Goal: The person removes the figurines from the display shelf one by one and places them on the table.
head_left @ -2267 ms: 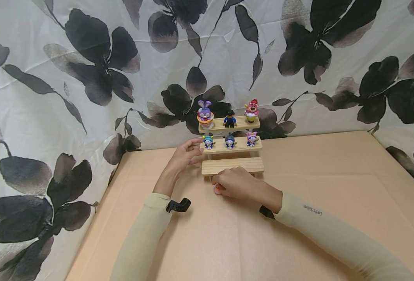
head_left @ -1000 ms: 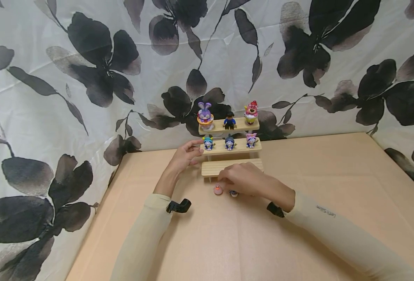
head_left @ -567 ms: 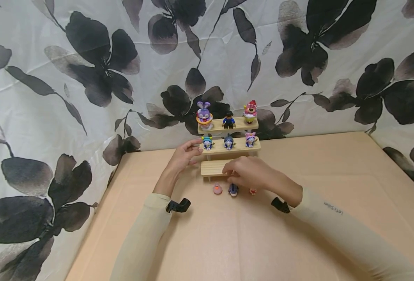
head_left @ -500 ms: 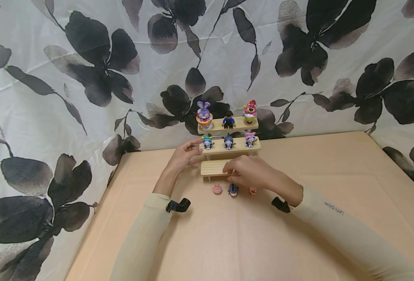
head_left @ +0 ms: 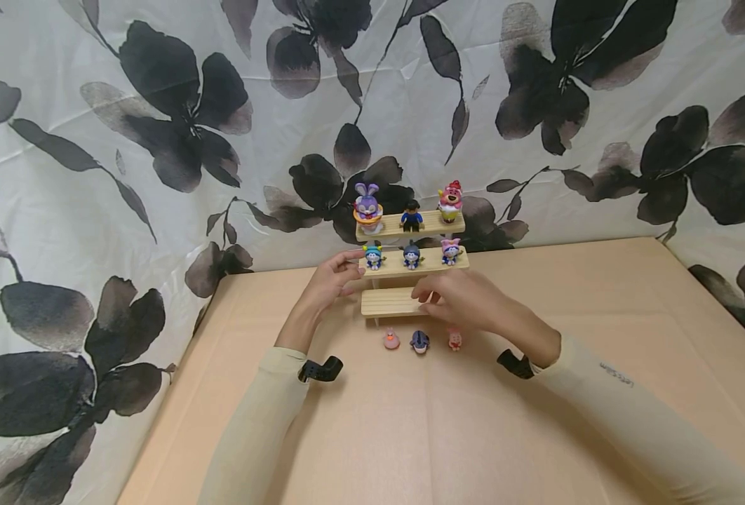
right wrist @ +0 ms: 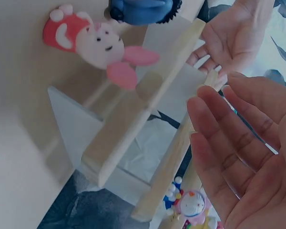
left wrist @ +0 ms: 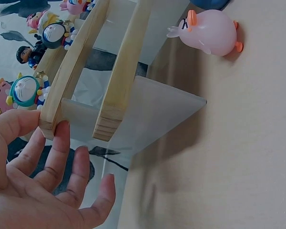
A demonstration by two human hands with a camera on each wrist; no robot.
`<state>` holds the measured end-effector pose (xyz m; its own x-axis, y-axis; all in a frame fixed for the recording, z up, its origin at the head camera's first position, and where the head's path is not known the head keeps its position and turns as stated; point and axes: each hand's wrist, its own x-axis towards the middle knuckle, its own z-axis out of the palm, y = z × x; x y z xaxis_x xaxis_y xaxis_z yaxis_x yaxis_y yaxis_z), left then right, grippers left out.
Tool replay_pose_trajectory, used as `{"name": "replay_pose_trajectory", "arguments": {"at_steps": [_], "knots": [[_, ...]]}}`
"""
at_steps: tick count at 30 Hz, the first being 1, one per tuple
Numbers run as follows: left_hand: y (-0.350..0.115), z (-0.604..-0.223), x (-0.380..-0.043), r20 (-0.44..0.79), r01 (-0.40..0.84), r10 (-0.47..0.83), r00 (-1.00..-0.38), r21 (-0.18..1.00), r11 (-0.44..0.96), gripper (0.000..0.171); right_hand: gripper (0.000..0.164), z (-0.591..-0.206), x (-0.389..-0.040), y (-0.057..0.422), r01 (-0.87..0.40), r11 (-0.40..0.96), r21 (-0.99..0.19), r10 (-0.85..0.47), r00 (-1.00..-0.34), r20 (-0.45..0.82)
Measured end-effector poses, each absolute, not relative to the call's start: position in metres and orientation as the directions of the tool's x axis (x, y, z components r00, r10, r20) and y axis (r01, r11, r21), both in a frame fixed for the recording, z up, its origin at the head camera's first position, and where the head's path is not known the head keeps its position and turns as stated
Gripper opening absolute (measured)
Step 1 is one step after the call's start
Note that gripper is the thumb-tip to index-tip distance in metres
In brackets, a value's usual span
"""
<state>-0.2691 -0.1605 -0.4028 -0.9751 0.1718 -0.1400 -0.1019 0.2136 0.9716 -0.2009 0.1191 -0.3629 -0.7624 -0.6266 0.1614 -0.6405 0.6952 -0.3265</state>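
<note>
A wooden display stand (head_left: 388, 303) has three stepped shelves. At the left end of its middle shelf (head_left: 432, 261), my left hand (head_left: 331, 280) pinches the board between thumb and fingers, as the left wrist view shows. My right hand (head_left: 467, 301) is over the right part of the bottom shelf, fingers loosely bent and palm empty in the right wrist view. On the table before the stand, a pink duck figure (left wrist: 209, 32), a blue figure (head_left: 419, 342) and a red-and-white figure with pink ears (right wrist: 102, 45) stand in a row.
Three small hooded figures (head_left: 373, 258) line the middle shelf. Above them, the top shelf carries a purple rabbit (head_left: 367, 207), a blue-clad figure (head_left: 412, 217) and a pink bear (head_left: 451, 203). A floral cloth (head_left: 271, 140) hangs behind the tan table (head_left: 372, 435).
My right hand has left the pink duck and moved right and up, past the blue figure, uncovering all three front figures. My left hand stays at the middle shelf's end.
</note>
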Motion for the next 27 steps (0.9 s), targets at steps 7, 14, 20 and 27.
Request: {"name": "replay_pose_trajectory", "arguments": {"at_steps": [7, 14, 20, 27], "knots": [[-0.161, -0.402, -0.269, -0.147, -0.107, 0.176, -0.973, 0.970, 0.219, 0.041, 0.017, -0.355, -0.203, 0.128, -0.604, 0.719, -0.344, -0.584, -0.793, 0.172], [-0.161, -0.402, -0.269, -0.141, -0.101, 0.186, -0.972, 0.973, 0.210, 0.041, 0.015, -0.352, -0.208, 0.134, -0.581, 0.735, -0.350, -0.532, -0.814, 0.232], [-0.161, -0.402, -0.269, -0.140, -0.100, 0.184, -0.973, 0.973, 0.209, 0.041, 0.012, -0.348, -0.210, 0.138, -0.575, 0.717, -0.394, -0.496, -0.818, 0.291], [-0.162, -0.403, -0.271, -0.137, -0.095, 0.189, -0.972, 0.972, 0.215, 0.041, 0.018, -0.343, -0.210, 0.143, -0.574, 0.722, -0.386, -0.462, -0.816, 0.348]]}}
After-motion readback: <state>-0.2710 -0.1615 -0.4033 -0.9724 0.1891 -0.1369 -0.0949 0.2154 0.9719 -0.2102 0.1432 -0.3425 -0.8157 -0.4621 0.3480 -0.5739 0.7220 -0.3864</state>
